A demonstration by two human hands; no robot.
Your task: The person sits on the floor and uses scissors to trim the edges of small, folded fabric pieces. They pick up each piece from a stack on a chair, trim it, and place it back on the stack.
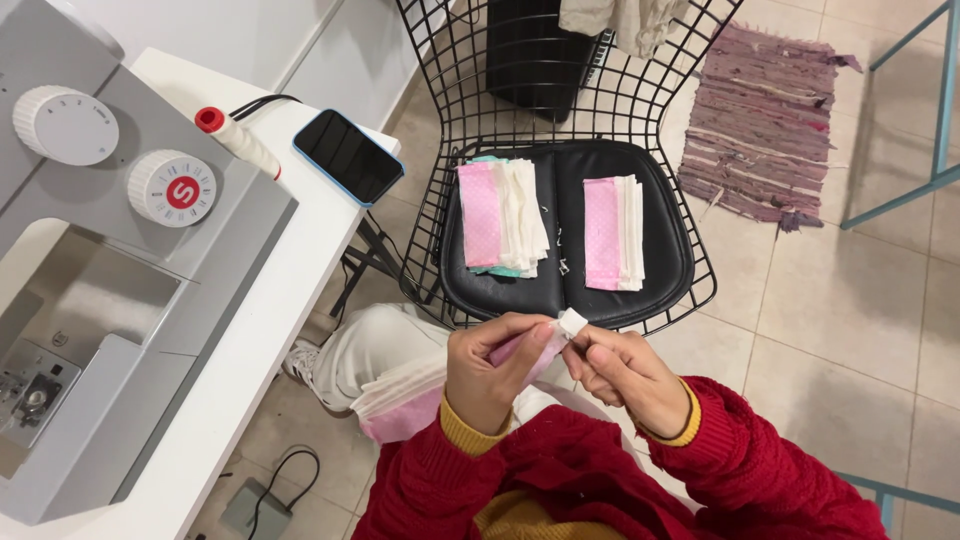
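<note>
**Both hands pinched on one pink-and-white fabric piece**

Your left hand (492, 372) is closed around the pink and white fabric piece (548, 340), held up right over your lap. Just right of it, your right hand (622, 372) pinches the piece's white end. Way off to the left sits the sewing machine (110, 290); past your hands, two fabric stacks (503, 215) lie on the wire chair (566, 270).

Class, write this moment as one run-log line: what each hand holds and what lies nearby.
left hand: pinches pink-white fabric piece | right hand: grips its white end | chair: two fabric stacks | table: sewing machine, phone
</note>
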